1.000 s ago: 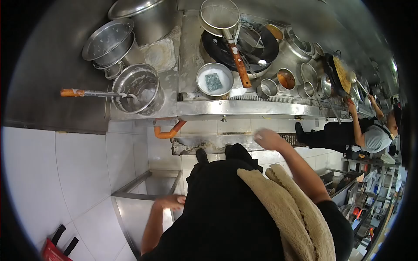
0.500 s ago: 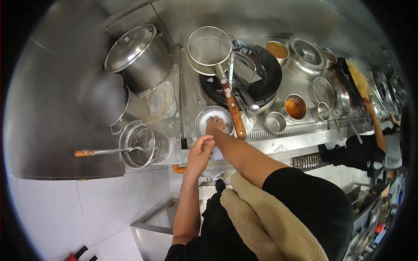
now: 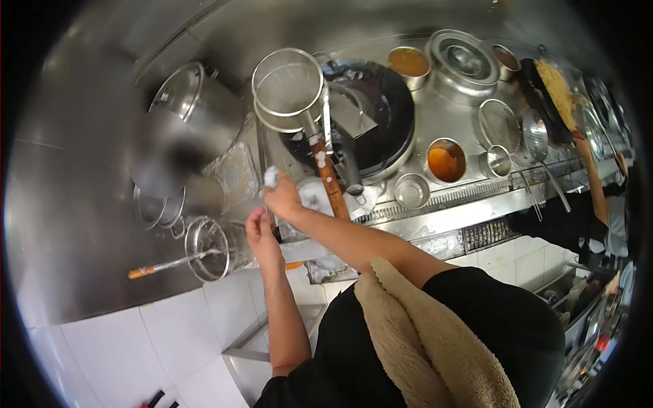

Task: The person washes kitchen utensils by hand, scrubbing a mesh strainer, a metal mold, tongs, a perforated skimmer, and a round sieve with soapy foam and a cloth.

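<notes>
My right hand is raised beside the bowl, its fingers closed round a white, wet-looking clump. Below and left of it, my left hand hangs near the counter edge with its fingers curled; whether it holds anything is hidden. Partly covered by my right forearm is a metal bowl with white contents. A wire strainer lies across the black wok, and its wooden handle reaches over the bowl's right side.
Left stand a lidded steel pot and a clear container with a wooden-handled utensil. Pots of orange sauce and small metal cups line the right. Farther right, a co-worker's arm holds a pan of yellow food.
My right hand has come up out of the bowl and left, now with a white clump in its fingers. The left hand has shifted left. The camera view has turned slightly.
</notes>
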A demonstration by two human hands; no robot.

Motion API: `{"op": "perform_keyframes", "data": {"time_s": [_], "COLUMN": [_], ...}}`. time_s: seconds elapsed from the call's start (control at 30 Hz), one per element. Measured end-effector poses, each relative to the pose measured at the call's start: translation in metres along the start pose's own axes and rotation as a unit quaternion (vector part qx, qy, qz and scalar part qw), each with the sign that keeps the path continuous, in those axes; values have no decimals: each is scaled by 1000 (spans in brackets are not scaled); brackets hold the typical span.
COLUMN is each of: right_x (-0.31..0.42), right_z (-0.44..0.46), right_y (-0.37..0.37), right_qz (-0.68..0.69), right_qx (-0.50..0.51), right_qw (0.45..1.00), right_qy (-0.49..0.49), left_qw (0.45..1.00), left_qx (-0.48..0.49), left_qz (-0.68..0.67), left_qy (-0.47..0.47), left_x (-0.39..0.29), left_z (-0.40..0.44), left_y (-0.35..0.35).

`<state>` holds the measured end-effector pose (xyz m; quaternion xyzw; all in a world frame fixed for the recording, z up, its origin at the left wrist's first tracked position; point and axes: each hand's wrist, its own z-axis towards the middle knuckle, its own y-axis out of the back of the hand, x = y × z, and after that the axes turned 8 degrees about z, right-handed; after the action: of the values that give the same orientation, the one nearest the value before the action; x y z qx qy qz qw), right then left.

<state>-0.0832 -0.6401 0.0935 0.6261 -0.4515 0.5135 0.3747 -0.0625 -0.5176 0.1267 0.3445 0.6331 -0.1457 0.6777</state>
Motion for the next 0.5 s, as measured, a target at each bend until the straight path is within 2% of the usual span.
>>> {"op": "perform_keyframes", "data": {"time_s": [0.1,0.2,0.3,0.33,0.43,0.5], "right_x": [67,108,117,122,129,110], "right_z": [-11,-16,1,4,4,39], "right_y": [30,59,74,80,124,133], "right_qz": [108,199,236,234,126,168], "right_qx": [-25,-10,-35,-61,-68,-58], "right_qw": [991,971,955,949,972,972], "right_qy": [78,132,175,201,187,156], "left_qw": [959,873,875,891,905,882], "left_qx": [202,372,402,393,327,348], "left_qz": [-59,-165,-158,-101,-156,-207], "left_qy": [190,269,218,205,221,240], "left_x": [33,28,40,31,-2,-4], "left_z": [6,-2,0,-1,-18,-3], "left_y": [-36,-85,-121,-127,-125,-109]}}
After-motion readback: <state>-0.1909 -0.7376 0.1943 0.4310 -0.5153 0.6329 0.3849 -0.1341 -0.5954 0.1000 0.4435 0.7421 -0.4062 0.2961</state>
